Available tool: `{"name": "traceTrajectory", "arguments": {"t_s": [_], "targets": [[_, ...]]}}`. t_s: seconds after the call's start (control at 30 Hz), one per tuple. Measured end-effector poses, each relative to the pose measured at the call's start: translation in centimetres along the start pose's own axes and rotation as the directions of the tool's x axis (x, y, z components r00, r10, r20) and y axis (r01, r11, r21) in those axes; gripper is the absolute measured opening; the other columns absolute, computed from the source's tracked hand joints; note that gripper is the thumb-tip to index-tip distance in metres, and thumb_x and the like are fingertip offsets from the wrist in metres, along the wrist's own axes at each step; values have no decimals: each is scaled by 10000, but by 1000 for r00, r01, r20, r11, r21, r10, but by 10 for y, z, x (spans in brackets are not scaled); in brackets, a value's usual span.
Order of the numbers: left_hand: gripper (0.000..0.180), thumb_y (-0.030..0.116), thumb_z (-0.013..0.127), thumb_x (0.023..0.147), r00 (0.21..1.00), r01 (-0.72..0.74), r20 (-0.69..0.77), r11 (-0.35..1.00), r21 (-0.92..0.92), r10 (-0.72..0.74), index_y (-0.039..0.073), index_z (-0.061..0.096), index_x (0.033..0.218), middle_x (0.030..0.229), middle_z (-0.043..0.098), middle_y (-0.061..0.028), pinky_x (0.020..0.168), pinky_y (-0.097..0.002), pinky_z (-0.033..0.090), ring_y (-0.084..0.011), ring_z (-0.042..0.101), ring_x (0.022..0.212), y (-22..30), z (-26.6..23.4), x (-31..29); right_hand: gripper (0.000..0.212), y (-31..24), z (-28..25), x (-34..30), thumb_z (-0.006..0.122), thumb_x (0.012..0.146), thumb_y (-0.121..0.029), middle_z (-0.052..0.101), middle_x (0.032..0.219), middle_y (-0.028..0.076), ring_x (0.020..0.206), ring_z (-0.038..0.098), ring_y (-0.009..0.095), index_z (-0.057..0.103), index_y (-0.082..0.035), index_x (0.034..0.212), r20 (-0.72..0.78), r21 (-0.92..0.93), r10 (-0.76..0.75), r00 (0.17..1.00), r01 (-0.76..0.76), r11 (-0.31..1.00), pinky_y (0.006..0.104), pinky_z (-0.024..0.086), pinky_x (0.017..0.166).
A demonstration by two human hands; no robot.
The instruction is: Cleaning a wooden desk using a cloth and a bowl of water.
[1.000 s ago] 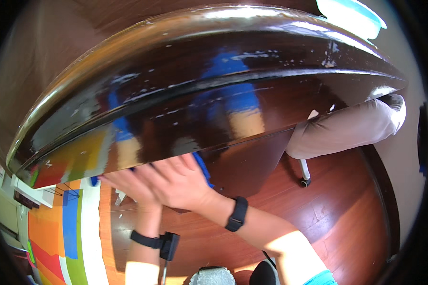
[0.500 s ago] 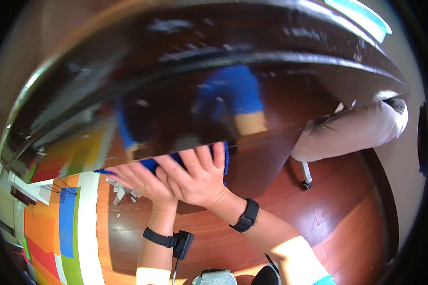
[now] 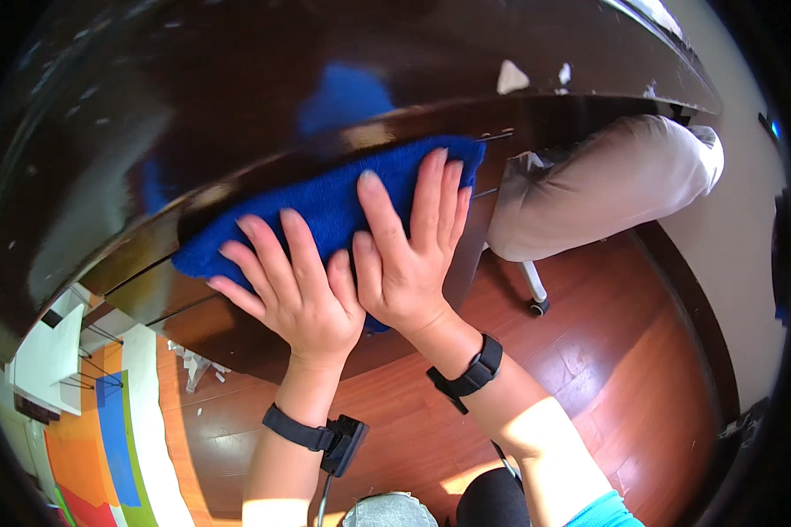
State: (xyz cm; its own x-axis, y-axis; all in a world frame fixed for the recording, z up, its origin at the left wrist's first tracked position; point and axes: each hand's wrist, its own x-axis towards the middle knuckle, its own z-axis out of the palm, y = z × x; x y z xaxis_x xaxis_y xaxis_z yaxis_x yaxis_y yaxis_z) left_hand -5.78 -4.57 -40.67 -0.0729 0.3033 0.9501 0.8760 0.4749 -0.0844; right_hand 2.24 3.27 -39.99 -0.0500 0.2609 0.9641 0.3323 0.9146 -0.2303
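A blue cloth is spread against the front face of a glossy dark brown desk, just below its top edge. My left hand lies on the cloth's left and lower part, fingers spread. Flat on its right part is my right hand, fingers stretched out, its thumb close against the left hand. Both hands press the cloth without closing round it. Each wrist wears a black strap, and a small black box sits on the left one.
White scraps lie on the desk; more white litter is on the wooden floor. At right is another person's light-trousered leg beside a chair caster. A white table and colourful mat are at left.
Both hands have come off the edge and spread out over the cloth, which now shows wide on the desk's front. The view has shifted, so more of the front face shows.
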Motion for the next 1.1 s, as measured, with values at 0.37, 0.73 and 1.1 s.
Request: {"name": "traceTrajectory", "arguments": {"t_s": [0.37, 0.73, 1.1], "targets": [[598, 301, 488, 908, 904, -177, 362, 970, -168, 228, 25, 324, 1413, 1495, 210, -231, 1089, -568, 84, -390, 213, 1375, 21, 19, -138, 559, 45, -12, -127, 626, 799, -281, 238, 1386, 400, 1263, 240, 591, 478, -34, 1279, 277, -38, 104, 955, -97, 995, 663, 159, 1033], [572, 344, 574, 855, 871, -321, 348, 938, -135, 348, 150, 431, 1374, 1422, 394, -126, 1018, -564, 244, -282, 374, 1282, 35, 36, -147, 590, 85, -13, -157, 644, 775, -328, 182, 1402, 405, 1271, 254, 572, 469, 37, 1205, 243, 4, 177, 954, -183, 983, 603, 256, 1042], [682, 330, 464, 917, 930, -110, 347, 993, -51, 121, -51, 217, 1426, 1525, 55, -234, 1112, -571, 49, -391, 50, 1415, 7, 2, -176, 625, 13, -12, -176, 611, 821, -331, 211, 1419, 363, 1319, 204, 525, 428, -15, 1329, 338, 14, 126, 933, -139, 990, 633, 157, 1052]]}}
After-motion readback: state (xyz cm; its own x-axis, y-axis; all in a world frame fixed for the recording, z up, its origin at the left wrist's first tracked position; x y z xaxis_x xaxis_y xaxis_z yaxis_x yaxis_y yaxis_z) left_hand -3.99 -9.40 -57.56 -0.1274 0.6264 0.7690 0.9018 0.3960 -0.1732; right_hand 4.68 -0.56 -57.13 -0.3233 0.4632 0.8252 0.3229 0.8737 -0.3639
